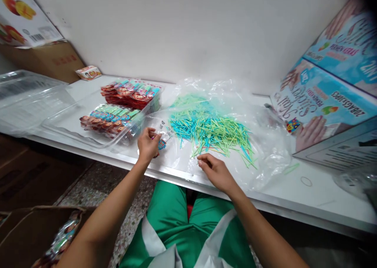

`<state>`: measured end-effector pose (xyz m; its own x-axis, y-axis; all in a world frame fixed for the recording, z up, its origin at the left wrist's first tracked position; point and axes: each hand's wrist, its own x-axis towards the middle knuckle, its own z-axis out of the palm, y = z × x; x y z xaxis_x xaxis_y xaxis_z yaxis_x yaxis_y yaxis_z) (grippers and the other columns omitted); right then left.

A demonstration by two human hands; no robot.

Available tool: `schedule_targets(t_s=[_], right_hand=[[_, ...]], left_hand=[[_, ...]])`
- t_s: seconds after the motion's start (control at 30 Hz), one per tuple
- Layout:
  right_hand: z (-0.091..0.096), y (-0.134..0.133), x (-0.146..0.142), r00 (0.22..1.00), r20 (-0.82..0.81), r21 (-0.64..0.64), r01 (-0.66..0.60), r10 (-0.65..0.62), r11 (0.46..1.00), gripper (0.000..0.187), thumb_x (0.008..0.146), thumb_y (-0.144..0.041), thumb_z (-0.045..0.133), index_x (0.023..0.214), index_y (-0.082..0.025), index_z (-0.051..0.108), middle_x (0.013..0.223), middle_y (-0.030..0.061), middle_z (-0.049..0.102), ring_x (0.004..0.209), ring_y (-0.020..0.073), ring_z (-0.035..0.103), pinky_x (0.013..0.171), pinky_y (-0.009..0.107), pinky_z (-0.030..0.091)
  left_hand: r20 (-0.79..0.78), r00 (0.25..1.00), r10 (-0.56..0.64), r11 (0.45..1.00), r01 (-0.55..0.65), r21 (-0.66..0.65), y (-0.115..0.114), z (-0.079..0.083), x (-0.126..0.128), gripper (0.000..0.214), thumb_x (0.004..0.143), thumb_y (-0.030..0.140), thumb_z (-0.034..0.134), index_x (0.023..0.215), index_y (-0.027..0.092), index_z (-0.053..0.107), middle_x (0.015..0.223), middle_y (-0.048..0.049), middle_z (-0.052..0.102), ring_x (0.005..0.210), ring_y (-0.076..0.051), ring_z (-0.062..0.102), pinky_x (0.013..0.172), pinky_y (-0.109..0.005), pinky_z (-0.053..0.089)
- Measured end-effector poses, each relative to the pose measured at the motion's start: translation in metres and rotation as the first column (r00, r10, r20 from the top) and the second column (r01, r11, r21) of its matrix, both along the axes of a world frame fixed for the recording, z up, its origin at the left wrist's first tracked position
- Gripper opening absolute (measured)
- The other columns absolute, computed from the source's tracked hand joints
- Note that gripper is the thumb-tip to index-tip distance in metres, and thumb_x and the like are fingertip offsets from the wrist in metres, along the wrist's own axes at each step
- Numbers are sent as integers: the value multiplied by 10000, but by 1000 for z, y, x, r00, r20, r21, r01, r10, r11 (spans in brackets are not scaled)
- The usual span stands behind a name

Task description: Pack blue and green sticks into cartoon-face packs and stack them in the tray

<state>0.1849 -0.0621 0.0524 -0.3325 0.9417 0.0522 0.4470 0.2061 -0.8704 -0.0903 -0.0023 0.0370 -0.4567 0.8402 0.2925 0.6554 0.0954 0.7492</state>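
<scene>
My left hand is closed on a small printed packet, whose blue label shows beside the fingers. Its wrist is near the front edge of the white table, right of the clear plastic tray. My right hand has its fingers curled together just in front of a heap of thin green and blue sticks; what it pinches, if anything, is too small to make out. The sticks lie on a clear plastic sheet or bag. In the tray are two rows of similar packets, red and brown with green ends.
Printed blue cartons stand at the right, with a rubber band in front. A brown box and more clear trays are at the left. Below the table, an open carton holds shiny packets.
</scene>
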Motion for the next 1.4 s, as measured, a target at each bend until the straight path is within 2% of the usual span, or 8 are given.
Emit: schedule_targets(t_s=[0.17,0.3,0.47,0.63,0.87,1.0,1.2,1.4], right_hand=[[-4,4,-5,998,33,37,-62,61,997,233,862,-355,455,987,-221,600,813,23,628,749,161,573,713,297,443],[-6,5,-13,994,-107,-58,21,-28,998,318,810,-413,540,1053,-209,561,892,43,618,807,166,577,734,304,454],[-4,9,-30,940,-342,-200,-87,13,976,279,795,-429,560,939,-191,534,843,25,607,794,146,574,729,291,466],[-5,4,-12,922,-354,-223,-246,156,943,219,837,-395,509,786,-182,510,702,-20,544,660,111,530,649,252,444],[-8,17,37,976,138,-84,-156,166,984,206,857,-353,454,832,-185,570,737,1,603,691,133,550,637,239,402],[-3,61,86,795,595,41,120,-121,992,179,844,-310,453,854,-201,594,814,4,652,769,134,584,673,214,392],[-8,128,128,578,750,96,384,-320,918,307,815,-343,452,914,-105,619,931,180,648,894,280,604,704,319,420],[-20,164,123,540,768,73,459,-344,885,351,713,-267,584,1014,-89,614,1106,243,586,1018,328,567,791,379,427]], left_hand=[[-168,979,115,991,-124,-41,6,1,-17,209,666,314,621,802,166,565,779,-39,608,749,-195,570,713,-300,408],[308,951,10,997,-32,64,-11,20,11,257,620,333,685,679,168,498,615,35,505,567,-115,499,588,-241,402],[826,478,-300,934,323,153,-44,30,83,311,553,263,781,683,150,522,605,55,525,542,-67,510,548,-183,393],[962,201,-183,809,587,32,-49,26,102,302,622,313,758,821,108,658,788,-62,678,677,-128,608,627,-227,455],[956,282,-83,837,541,-87,-39,3,102,290,537,254,809,754,87,715,726,-84,710,632,-127,618,606,-211,462],[952,297,-73,851,516,-95,-37,-13,98,261,528,240,811,718,96,703,664,-61,697,554,-115,600,506,-198,433],[983,170,-62,859,511,-34,-33,-27,87,273,579,227,789,800,92,703,764,-85,714,662,-132,645,580,-188,488],[987,151,-58,861,508,-28,-33,-30,85,250,605,205,776,807,77,703,782,-102,715,624,-121,644,566,-181,504]])
